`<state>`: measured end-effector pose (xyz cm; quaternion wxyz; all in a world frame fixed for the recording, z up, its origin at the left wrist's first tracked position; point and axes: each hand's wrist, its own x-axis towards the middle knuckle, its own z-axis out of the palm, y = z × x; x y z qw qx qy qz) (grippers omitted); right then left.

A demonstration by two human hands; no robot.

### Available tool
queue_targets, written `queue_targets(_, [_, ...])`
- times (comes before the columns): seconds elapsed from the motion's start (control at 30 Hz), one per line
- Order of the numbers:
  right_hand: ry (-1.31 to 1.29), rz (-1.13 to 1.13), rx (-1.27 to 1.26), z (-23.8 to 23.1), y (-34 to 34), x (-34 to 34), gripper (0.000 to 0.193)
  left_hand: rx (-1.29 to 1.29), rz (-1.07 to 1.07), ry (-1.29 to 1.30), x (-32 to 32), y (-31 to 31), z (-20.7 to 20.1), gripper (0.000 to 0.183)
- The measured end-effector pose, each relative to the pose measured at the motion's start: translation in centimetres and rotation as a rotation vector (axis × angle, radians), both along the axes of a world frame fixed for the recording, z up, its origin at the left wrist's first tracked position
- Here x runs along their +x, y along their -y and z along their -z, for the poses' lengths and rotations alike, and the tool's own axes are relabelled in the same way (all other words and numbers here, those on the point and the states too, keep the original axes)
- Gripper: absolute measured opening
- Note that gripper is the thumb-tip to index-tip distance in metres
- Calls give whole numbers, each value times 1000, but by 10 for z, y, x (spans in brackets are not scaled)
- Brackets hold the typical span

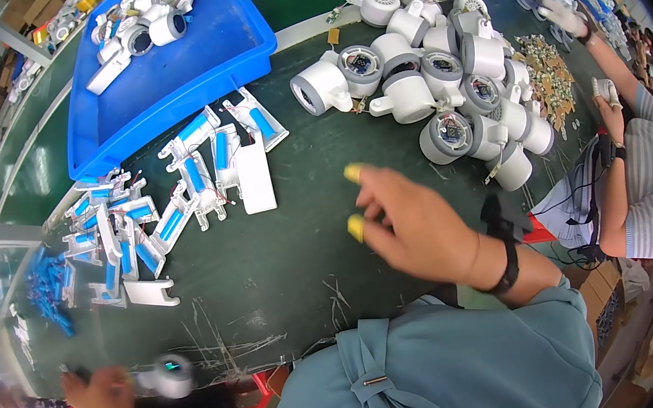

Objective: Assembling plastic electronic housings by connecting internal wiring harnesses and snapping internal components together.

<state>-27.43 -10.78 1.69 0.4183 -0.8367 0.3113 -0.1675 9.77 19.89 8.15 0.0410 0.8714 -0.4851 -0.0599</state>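
My right hand (413,229) reaches in from the lower right over the dark green tabletop (302,266). Yellow covers sit on its thumb and index finger, which are spread apart with nothing between them; the other fingers are partly curled. My left hand is out of the picture. Left of the right hand lie white handle shells (256,176) fitted with blue cylindrical cells and thin wires. Beyond it, to the right, is a pile of white round fan-like housings (407,96) with grey rims, some showing circuit boards inside.
A blue tray (90,158) at the far left holds more white units. Loose blue cylinders (46,289) lie at left, small circuit boards (547,81) at right. One co-worker's blurred hand (107,397) is near a white round device (173,377); another's gloved hand (558,11) is far right.
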Motion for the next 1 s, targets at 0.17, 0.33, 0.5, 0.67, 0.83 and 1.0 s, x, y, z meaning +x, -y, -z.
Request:
queue_targets(0.17, [-96,328,-463,46,69,19,43,141,-248,554,25,-22,6,31])
queue_targets(0.33, [-368,355,-451,42,78,38,24,-253,345,124,-55,116,19,26])
queue_targets(0.5, [-120,300,-691,38,50,40,12,-519,446,-301,-90,235,62,32])
queue_targets(0.67, [-73,264,-536,42,31,36,21,-519,464,-307,-76,288,97,32])
queue_targets(0.83, [-124,307,-446,47,25,34,39,-665,176,-868,-61,264,96,18])
queue_targets(1.0, [-137,295,-372,48,22,31,31,-712,392,-313,-75,208,54,19])
